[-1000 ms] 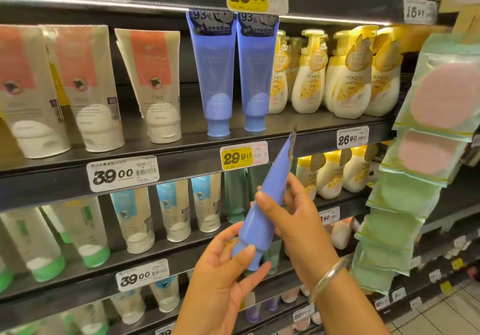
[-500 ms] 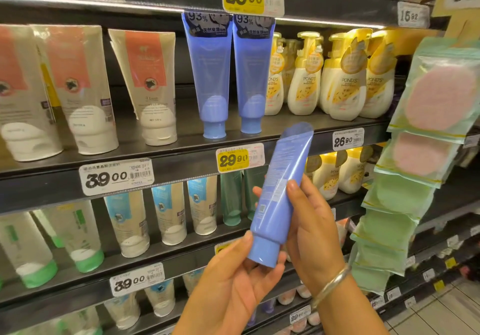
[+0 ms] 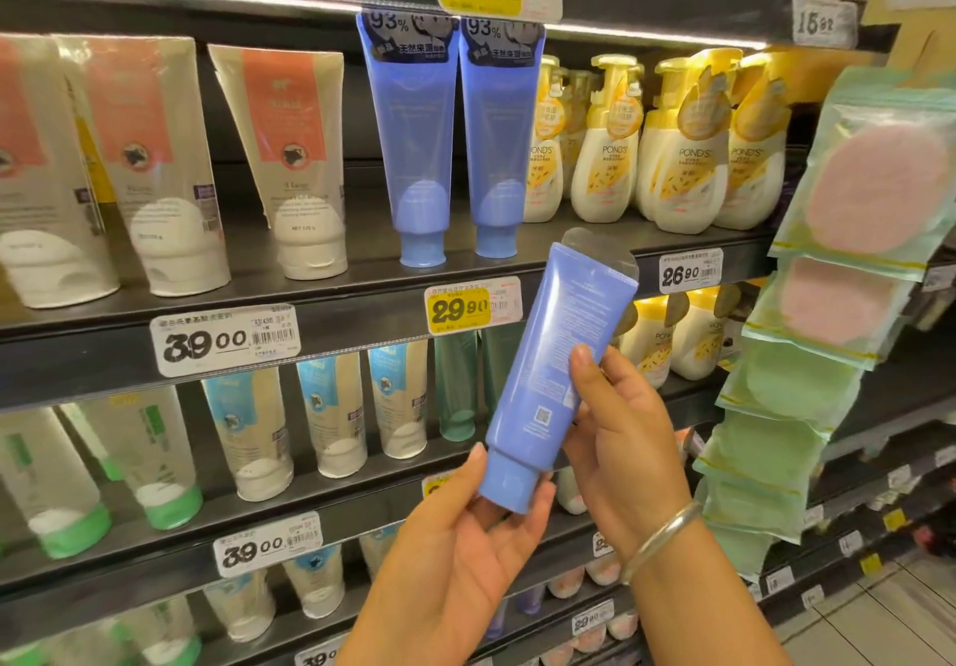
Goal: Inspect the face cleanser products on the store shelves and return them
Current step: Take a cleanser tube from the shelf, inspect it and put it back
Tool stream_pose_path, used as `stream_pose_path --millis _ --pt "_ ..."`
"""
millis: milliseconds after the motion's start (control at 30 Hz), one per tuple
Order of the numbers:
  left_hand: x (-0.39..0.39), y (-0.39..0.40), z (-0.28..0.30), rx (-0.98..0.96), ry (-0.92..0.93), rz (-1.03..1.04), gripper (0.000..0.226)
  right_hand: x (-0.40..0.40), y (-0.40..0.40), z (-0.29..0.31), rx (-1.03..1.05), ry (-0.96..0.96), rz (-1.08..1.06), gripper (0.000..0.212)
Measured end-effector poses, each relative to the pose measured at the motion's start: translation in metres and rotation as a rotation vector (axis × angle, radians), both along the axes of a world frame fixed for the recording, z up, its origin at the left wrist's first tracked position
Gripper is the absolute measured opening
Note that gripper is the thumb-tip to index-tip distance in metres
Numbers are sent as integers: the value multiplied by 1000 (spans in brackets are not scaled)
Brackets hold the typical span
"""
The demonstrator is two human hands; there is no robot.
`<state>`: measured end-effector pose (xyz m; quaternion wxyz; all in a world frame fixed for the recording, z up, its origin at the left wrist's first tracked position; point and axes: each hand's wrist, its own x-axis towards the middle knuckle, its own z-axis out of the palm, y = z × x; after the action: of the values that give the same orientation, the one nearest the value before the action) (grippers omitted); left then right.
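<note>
I hold a blue cleanser tube (image 3: 553, 360) in front of the shelves, cap down, its printed back with a small code facing me. My right hand (image 3: 621, 438) grips the tube's middle, thumb across the print. My left hand (image 3: 465, 557) cradles the cap from below with fingers curled round it. Two matching blue tubes (image 3: 450, 138) stand cap-down on the upper shelf (image 3: 362, 298), behind and above the held one.
Cream-and-orange tubes (image 3: 289, 158) stand left of the blue pair, yellow pump bottles (image 3: 688, 148) to the right. Teal and green-capped tubes (image 3: 331, 412) fill the lower shelf. Bagged pink and green pads (image 3: 848, 272) hang on a strip at the right.
The tube has turned from edge-on to showing its printed back, and risen a little. My left hand shifted under the cap; my right hand keeps its grip.
</note>
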<state>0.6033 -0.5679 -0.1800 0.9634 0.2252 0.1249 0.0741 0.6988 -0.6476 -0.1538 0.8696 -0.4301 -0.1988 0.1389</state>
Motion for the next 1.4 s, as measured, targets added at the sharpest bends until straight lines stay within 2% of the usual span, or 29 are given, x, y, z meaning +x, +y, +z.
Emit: stream_pose_path --millis 167,367,567,700,867,967,1133,1233,1333,1400 --pt "2 -2 -4 6 -20 29 40 1 2 0 19 58 -5 44" --pt "3 -2 -7 94 -5 6 38 5 0 -1 -1 61 6 26" --pt "6 -2 -13 263 -29 32 32 3 2 0 -121 -4 4 59" --pt "8 -1 -17 306 -22 62 42 4 4 -1 -191 -72 -4 67" --pt "5 0 -10 241 -36 49 31 7 2 -3 -178 -134 6 39" --pt "4 0 -6 91 -26 38 38 7 2 -4 -82 -79 57 28" --pt "3 -3 -3 -49 -46 -5 54 8 2 -6 37 20 101 30" --pt "6 -5 -8 33 -63 46 60 9 0 -6 75 32 113 28" --pt "9 -3 -11 216 -36 132 35 10 -3 -3 84 -21 138 23" --pt "11 0 -13 307 -31 206 32 10 -6 -2 38 -45 146 22"
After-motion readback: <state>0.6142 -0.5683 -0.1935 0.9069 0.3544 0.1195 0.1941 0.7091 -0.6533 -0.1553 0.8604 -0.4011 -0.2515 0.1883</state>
